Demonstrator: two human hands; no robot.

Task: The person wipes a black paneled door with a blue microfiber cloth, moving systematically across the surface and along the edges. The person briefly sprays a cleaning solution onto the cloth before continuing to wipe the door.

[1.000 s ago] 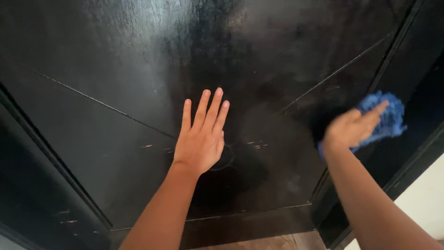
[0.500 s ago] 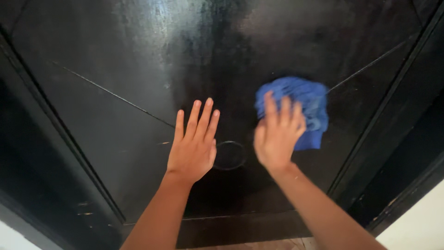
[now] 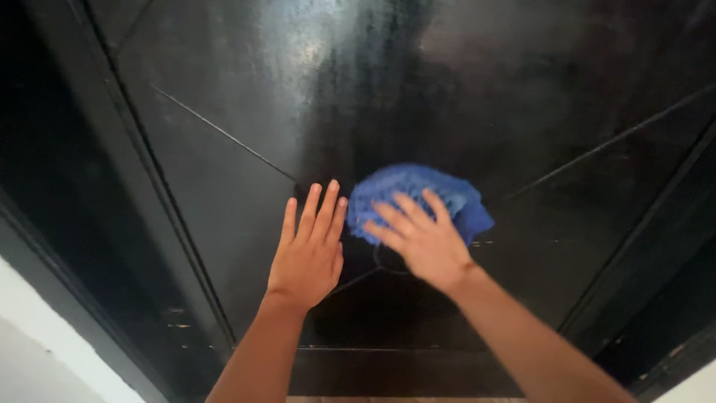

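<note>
Your right hand [image 3: 421, 242] presses flat, fingers spread, on the crumpled blue microfibre cloth [image 3: 421, 198] against the glossy black panelled door [image 3: 462, 97]; your left hand [image 3: 307, 250] braces open-palmed beside it, grasping nothing; unpinched, the cloth could slip free.

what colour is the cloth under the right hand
Blue. The cloth shows best in the head view, pressed flat against the black door by the right hand.

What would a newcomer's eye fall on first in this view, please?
Most striking is the bright blue cloth at the centre, pressed flat against the glossy black door by the right hand. Just beside it, the left hand lies open-palmed on the same dark panel, fingers spread upward.
</note>
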